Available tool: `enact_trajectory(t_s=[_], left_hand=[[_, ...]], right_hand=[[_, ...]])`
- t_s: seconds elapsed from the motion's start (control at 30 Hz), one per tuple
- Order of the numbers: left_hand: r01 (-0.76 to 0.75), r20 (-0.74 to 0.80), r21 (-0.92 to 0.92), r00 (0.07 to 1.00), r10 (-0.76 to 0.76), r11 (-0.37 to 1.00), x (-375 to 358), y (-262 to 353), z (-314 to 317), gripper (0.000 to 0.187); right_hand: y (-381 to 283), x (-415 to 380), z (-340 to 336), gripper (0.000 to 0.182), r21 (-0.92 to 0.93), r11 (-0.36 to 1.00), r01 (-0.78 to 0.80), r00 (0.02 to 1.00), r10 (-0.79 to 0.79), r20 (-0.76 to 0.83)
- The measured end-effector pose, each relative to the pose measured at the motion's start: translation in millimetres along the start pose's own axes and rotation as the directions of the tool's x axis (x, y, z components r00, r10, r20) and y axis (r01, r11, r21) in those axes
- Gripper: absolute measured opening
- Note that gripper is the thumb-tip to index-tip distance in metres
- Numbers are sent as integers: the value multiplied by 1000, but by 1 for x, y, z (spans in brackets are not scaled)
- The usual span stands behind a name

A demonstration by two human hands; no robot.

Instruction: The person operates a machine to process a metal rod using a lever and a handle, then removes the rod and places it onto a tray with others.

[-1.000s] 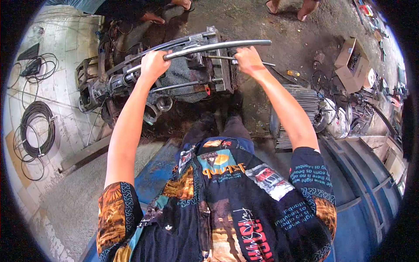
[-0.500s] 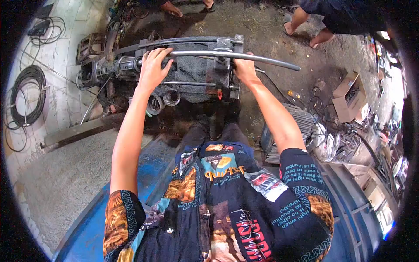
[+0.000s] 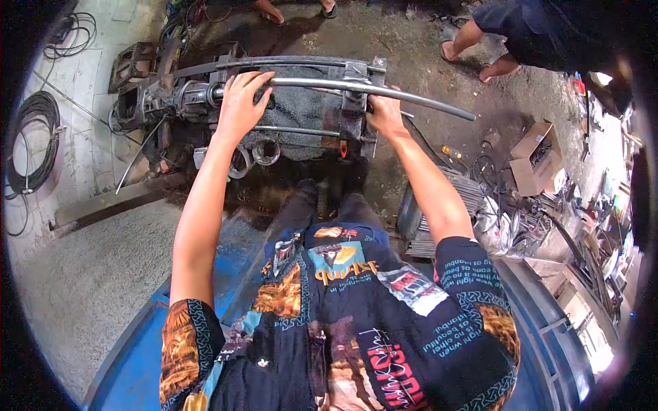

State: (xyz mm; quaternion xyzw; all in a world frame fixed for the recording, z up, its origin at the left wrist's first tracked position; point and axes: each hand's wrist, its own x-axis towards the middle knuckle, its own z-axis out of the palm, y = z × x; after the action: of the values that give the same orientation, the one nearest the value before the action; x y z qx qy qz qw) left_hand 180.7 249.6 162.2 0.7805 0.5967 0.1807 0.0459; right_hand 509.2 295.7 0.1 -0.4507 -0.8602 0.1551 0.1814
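Note:
A long grey metal rod [image 3: 418, 101], slightly bowed, lies across the top of a low machine [image 3: 301, 106] with a dark, dusty bed. My left hand [image 3: 241, 103] is closed over the rod near its left part, thumb apart from the fingers. Close to the right end of the machine, my right hand [image 3: 387, 115] is at the metal clamp block [image 3: 354, 85], just under the rod. Its fingers are mostly hidden by the block and rod. Left of my left hand is a round chuck-like part [image 3: 195, 97]. Beyond the rod's far side runs a guide bar [image 3: 288, 61].
Two metal rings [image 3: 266, 152] sit at the machine's near side. A coiled black cable [image 3: 34, 140] lies at left, a cardboard box [image 3: 536, 161] at right. Near it are a finned motor housing [image 3: 445, 205] and scrap. Another person's feet [image 3: 499, 67] stand at the upper right.
The view has shifted slightly. The rod's free right end sits a little lower in the picture. Both hands keep nearly the same places on the rod and at the block.

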Motion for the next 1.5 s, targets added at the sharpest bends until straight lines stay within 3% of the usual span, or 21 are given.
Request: enact_trajectory(t_s=[0.13, 0.2, 0.67, 0.73, 0.77, 0.83, 0.87, 0.9, 0.93, 0.97, 1.0, 1.03, 1.07, 1.13, 1.17, 1.2, 1.23, 1.33, 1.43, 1.5], left_hand=[[-5, 14, -11, 1000, 5, 1000, 0, -2, 1, 33], [10, 14, -15, 1000, -10, 1000, 0, -3, 3, 31], [23, -4, -27, 1000, -23, 999, -4, -6, 3, 34], [20, -8, -34, 1000, -21, 999, -5, -6, 2, 34], [24, 2, -63, 1000, -24, 998, -5, -6, 2, 36], [23, 8, -99, 1000, -23, 995, -7, -4, 1, 38], [10, -1, -79, 1000, -10, 997, -8, -2, 0, 43], [-1, -9, -58, 1000, 0, 998, -9, -1, -1, 47], [-4, -12, -61, 1000, 4, 998, -11, -1, -1, 47], [-4, -37, -51, 999, 2, 999, -13, -3, -1, 50], [-3, -60, -43, 998, 1, 999, -16, -2, -1, 53], [8, -38, -50, 999, -10, 999, -18, -5, 0, 59], [19, -47, -68, 999, -23, 997, -21, -5, -1, 64], [47, -90, -54, 995, -51, 997, -22, -3, -3, 71], [38, -119, -90, 992, -49, 995, -24, -7, -2, 74], [29, -156, -104, 987, -45, 994, -25, -9, -4, 74], [43, -160, -132, 985, -64, 990, -28, -10, -6, 72], [70, -180, -172, 978, -101, 983, -39, -19, -14, 70], [92, -243, -196, 960, -140, 976, -50, -38, -21, 60], [156, -272, -246, 936, -222, 957, -58, -53, -26, 53]], right_hand=[[-9, 1, 5, 33, 46, 997, -54, 995, 58, -87], [-15, 3, -1, 22, 83, 997, 5, 967, 17, -253], [-18, 2, -4, 42, 2, 996, -91, 987, 91, -133], [-18, -1, -7, 43, -39, 994, -103, 994, 102, -42], [-26, -4, -11, 43, -42, 994, -105, 994, 103, -43], [-56, -17, -34, 34, -78, 975, -210, 953, 187, -237], [-65, -25, -44, 25, -152, 964, -219, 962, 187, -201], [-79, -33, -65, 24, 76, 967, -244, 968, 239, 70], [-93, -35, -90, 23, 285, 904, -318, 915, 215, 341], [-100, -31, -109, 23, 280, 905, -321, 915, 220, 337], [-104, -30, -130, 22, 250, 965, -81, 997, 74, 35], [-108, -29, -151, 22, 142, 979, 145, 960, -105, -258], [-102, -14, -172, 30, -123, 985, 120, 904, -160, -396], [-66, -8, -177, 41, -323, 946, 39, 895, -177, -410], [-56, -19, -177, 41, -336, 941, 31, 890, -179, -419], [-50, -28, -174, 43, -255, 964, -77, 979, 24, -204], [-43, -33, -171, 46, -195, 960, -202, 976, 213, 40], [-107, -58, -182, 37, -168, 951, -258, 910, 298, 289], [-182, -51, -173, 31, 58, 978, -201, 850, 145, 507], [-192, -17, -137, 31, 277, 961, -13, 948, -76, 309]])
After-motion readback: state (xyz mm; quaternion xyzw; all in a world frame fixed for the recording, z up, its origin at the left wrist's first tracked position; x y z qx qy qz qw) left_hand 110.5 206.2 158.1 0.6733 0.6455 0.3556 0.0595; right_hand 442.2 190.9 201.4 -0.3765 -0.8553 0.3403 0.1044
